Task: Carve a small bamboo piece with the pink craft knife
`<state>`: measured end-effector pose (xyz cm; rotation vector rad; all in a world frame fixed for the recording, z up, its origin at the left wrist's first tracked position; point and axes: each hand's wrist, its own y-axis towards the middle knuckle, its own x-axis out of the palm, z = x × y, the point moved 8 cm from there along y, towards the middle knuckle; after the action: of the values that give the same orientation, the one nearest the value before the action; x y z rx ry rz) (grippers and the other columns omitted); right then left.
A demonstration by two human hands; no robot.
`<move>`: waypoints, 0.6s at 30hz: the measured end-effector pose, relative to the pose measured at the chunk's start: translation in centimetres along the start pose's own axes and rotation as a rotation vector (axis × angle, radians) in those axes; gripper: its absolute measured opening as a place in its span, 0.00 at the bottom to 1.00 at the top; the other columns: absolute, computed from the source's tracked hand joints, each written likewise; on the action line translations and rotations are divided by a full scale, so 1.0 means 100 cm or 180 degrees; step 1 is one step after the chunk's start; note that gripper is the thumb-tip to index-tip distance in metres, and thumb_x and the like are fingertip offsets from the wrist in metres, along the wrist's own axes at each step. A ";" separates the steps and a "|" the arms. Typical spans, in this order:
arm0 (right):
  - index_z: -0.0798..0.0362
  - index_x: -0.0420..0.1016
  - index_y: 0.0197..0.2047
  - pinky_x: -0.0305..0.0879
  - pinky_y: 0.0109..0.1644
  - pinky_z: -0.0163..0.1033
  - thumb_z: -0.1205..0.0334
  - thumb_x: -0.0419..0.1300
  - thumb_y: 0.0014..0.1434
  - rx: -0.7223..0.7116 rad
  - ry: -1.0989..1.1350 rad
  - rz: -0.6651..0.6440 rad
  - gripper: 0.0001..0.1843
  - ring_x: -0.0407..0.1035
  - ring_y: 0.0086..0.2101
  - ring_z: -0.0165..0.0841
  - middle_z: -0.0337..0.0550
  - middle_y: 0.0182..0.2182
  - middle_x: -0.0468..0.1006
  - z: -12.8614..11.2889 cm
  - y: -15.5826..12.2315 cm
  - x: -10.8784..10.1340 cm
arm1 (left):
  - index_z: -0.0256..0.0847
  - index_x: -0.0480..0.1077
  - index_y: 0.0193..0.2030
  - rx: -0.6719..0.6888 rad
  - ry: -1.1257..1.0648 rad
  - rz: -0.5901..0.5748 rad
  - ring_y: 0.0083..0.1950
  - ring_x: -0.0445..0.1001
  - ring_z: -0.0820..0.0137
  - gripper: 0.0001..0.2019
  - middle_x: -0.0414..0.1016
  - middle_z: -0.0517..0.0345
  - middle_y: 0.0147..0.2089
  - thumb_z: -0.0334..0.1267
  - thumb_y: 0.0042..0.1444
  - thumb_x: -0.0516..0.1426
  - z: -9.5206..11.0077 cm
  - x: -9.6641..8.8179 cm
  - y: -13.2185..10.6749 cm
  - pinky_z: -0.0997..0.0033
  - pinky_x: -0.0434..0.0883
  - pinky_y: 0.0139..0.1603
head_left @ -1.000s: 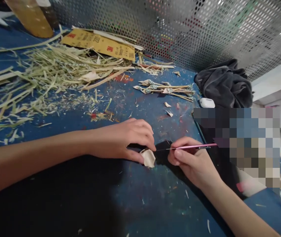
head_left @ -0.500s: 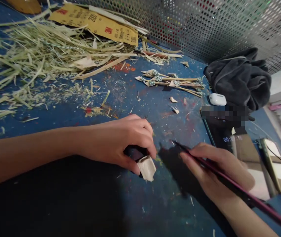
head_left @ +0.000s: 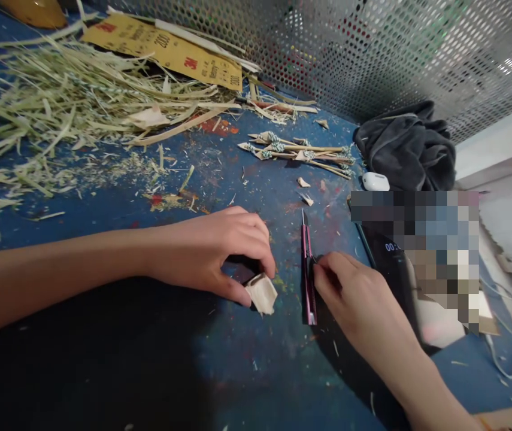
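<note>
The left hand (head_left: 220, 251) pinched a small folded piece (head_left: 261, 293) on the surface (head_left: 247, 359); the right hand (head_left: 354, 299), loosely open, touched a pink tool (head_left: 307, 275).

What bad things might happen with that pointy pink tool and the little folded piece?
The thin pink tool lies on the blue table with its sharp tip exposed beside the right hand; it may prick a finger. The left hand pinches the small pale folded piece only at its edge, so it might slip or unfold.

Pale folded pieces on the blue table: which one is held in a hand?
The folded piece pinched by the left hand; the two small scraps lie loose farther back.
</note>
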<state>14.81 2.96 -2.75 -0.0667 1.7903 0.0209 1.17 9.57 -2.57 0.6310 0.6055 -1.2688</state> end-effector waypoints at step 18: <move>0.52 0.68 0.33 0.36 0.19 0.31 0.42 0.59 0.58 0.1149 0.5057 -0.0250 0.19 0.37 0.15 0.21 0.25 0.15 0.51 0.027 0.019 0.020 | 0.50 0.75 0.44 0.0037 0.0008 0.0068 0.52 0.70 0.65 0.13 0.78 0.62 0.44 0.44 0.51 0.67 0.003 -0.003 0.000 0.69 0.56 0.54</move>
<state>16.86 4.92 -5.28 0.1600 3.3328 -0.5515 1.09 9.57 -2.20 0.6472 0.5926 -1.2526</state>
